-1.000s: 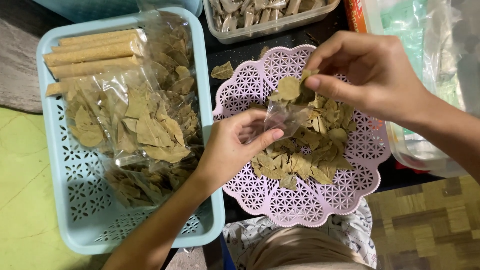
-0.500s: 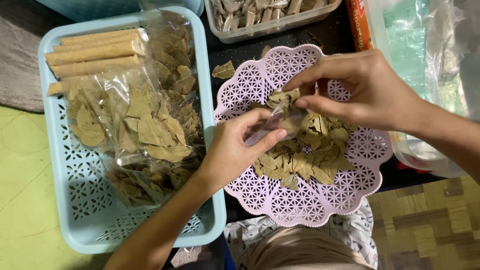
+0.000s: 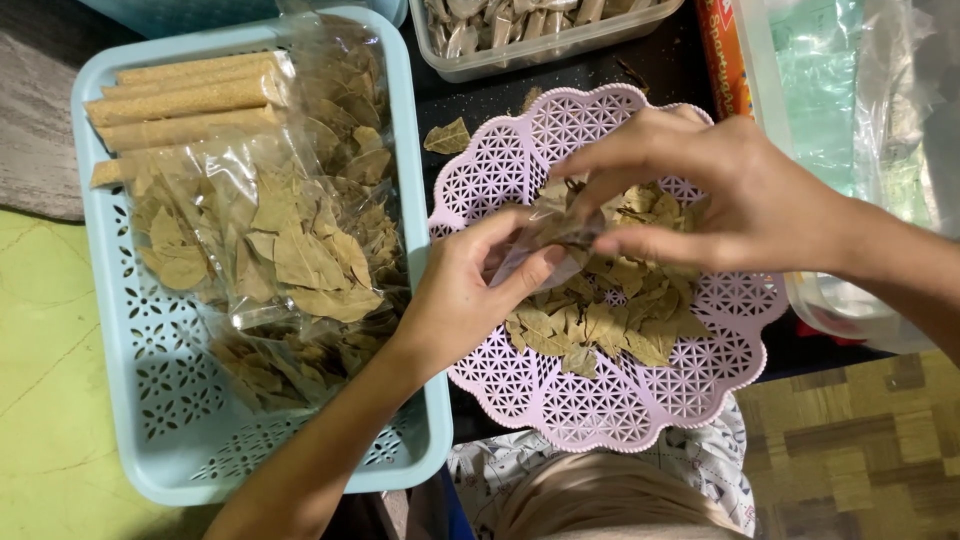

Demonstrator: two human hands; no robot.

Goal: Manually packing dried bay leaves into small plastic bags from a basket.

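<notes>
Both hands' fingers pinch a small clear bag above the leaf-filled lilac tray.

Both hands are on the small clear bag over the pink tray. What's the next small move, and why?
Probably push the leaves down into the bag. The left hand holds it over the tray, and the right hand pinches at its mouth, above the loose leaves.

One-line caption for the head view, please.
Left hand and right hand hold a small clear bag over dried leaves in a lilac tray.
</notes>
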